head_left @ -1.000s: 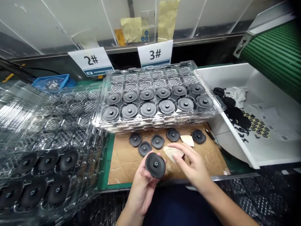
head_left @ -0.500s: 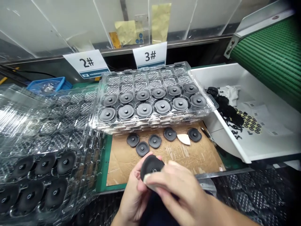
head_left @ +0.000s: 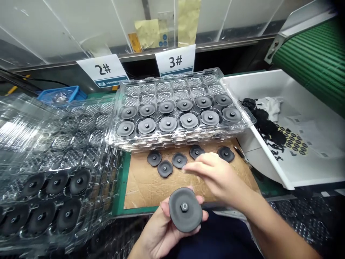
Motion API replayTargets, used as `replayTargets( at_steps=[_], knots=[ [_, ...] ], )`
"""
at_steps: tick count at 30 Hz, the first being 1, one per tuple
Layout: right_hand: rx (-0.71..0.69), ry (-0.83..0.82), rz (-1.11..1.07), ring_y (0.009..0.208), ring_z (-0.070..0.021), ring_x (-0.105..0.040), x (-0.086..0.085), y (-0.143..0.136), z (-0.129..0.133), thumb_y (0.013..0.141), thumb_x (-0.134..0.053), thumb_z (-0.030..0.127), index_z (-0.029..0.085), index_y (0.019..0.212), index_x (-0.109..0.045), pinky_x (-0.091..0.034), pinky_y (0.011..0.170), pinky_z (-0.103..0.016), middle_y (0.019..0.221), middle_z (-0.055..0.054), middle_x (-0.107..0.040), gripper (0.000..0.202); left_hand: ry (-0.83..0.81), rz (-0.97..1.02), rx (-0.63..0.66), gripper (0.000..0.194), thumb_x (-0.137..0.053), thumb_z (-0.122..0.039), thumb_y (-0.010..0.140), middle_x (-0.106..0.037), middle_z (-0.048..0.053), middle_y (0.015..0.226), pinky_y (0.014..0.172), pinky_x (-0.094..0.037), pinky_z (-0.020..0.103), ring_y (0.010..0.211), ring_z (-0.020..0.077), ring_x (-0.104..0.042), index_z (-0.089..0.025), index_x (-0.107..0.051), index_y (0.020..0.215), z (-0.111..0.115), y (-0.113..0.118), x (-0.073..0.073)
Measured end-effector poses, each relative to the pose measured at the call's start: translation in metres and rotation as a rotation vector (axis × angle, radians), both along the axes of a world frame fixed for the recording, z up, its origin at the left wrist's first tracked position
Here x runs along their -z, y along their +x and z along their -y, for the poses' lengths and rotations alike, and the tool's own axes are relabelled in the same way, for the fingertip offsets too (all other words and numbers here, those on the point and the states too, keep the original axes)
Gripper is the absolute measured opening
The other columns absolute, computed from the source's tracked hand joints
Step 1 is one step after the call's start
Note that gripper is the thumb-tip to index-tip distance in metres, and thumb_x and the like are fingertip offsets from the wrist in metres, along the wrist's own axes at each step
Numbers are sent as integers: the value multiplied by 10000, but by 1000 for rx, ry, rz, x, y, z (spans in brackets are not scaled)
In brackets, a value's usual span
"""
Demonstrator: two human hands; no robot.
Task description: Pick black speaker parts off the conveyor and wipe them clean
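Clear acrylic panels and the "2#" (head_left: 105, 70) and "3#" (head_left: 175, 61) cards back your desk, and almost every bit of it is taken. On your far left, stacked clear blister trays (head_left: 51, 154) hold dark diaphragm discs in their near pockets; their thin rims overhang toward the middle and look easy to snag or tip.

Your left hand (head_left: 161, 230) holds one rubber diaphragm disc (head_left: 185, 209) low and near your body, above the desk's front edge, fingers clamped around its rim from below and behind, thumb at the top left. Judge it light and flexible, with a stiff metal nut at its centre; the matte rubber should not slip. Hold it by the rim or pinch the hub, since pressing the thin skirt would likely fold it.

Ahead lies the cardboard sheet (head_left: 145, 187), carrying five loose discs (head_left: 165, 168) in a ragged row, well apart from the held one. Behind it the filled blister tray (head_left: 178, 111) sits raised on more trays, its front lip overhanging the cardboard.

Your right hand (head_left: 215, 176) hovers over the cardboard's right half, fingers apart and extended, holding nothing you can see, its tips just beside the middle loose discs.

Rightmost, the white bin (head_left: 269, 165) with black scraps crowds the cardboard's corner; the bare cardboard near you is the only free room.
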State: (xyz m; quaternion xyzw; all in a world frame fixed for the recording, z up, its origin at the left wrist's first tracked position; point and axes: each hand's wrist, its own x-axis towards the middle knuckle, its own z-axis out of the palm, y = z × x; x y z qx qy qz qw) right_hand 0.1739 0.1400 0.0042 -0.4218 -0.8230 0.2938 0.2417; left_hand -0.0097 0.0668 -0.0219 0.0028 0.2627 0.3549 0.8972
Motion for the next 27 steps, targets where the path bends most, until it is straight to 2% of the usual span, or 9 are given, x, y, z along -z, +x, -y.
replayTargets(
  at_steps=[2,5,7,9,11,15,23,25,27],
  knots=[
    [182,-86,39,854,-156,-551,30,10,10,904,-410,196,241,1066,-601,-443,763,-296,914,-36,-609,254,-1,52,5,608,-637,-496,652,-615,127,1179,762,-543,307,1036,322,-592,-172,-564,1161,1,-5,3],
    [290,-167,95,870,-160,-594,81,22,41,893,-426,224,246,1093,-589,-503,747,-284,977,-40,-606,258,18,100,11,609,-644,-459,671,-571,147,1237,783,-537,296,1090,342,-550,-153,-537,1187,-2,-7,4],
    [384,-144,135,926,-207,-587,109,26,64,884,-427,235,202,1171,-545,-518,742,-340,1094,-102,-549,312,18,118,13,580,-643,-418,697,-549,149,1264,809,-527,290,1114,341,-530,-150,-526,1197,-5,-7,4],
    [478,-109,167,964,-255,-567,129,27,81,870,-449,266,167,1219,-509,-505,774,-422,1204,-159,-462,368,13,119,13,531,-633,-376,724,-551,143,1266,824,-519,293,1125,336,-521,-158,-528,1197,-7,-6,4],
    [529,-78,183,958,-272,-562,139,25,91,854,-477,294,175,1211,-523,-485,803,-466,1229,-162,-440,379,12,107,16,497,-631,-348,733,-570,137,1246,819,-522,301,1122,332,-525,-168,-539,1187,-8,-6,3],
    [556,-43,174,934,-256,-574,145,22,83,860,-462,311,183,1172,-556,-498,790,-422,1142,-137,-508,350,26,74,11,464,-656,-318,716,-594,114,1218,815,-521,304,1104,320,-544,-184,-571,1152,-8,-4,1],
    [485,-86,55,850,-195,-612,138,36,38,903,-408,318,172,1060,-579,-494,760,-328,935,-75,-629,274,103,17,-35,542,-725,-305,636,-611,110,1186,828,-510,336,1072,308,-570,-195,-574,1144,-1,2,-3],
    [470,-94,16,856,-197,-619,128,40,33,897,-417,310,173,1032,-588,-496,748,-317,940,-67,-648,257,98,3,-32,540,-725,-311,634,-615,110,1181,822,-514,334,1061,305,-578,-199,-577,1141,-2,1,-5],
    [483,-94,-26,834,-194,-626,105,40,32,899,-413,301,170,1013,-592,-498,711,-303,950,-66,-657,249,95,-16,-24,532,-727,-314,630,-624,110,1171,809,-521,333,1038,303,-593,-204,-586,1132,-3,0,-6]
  ],
)
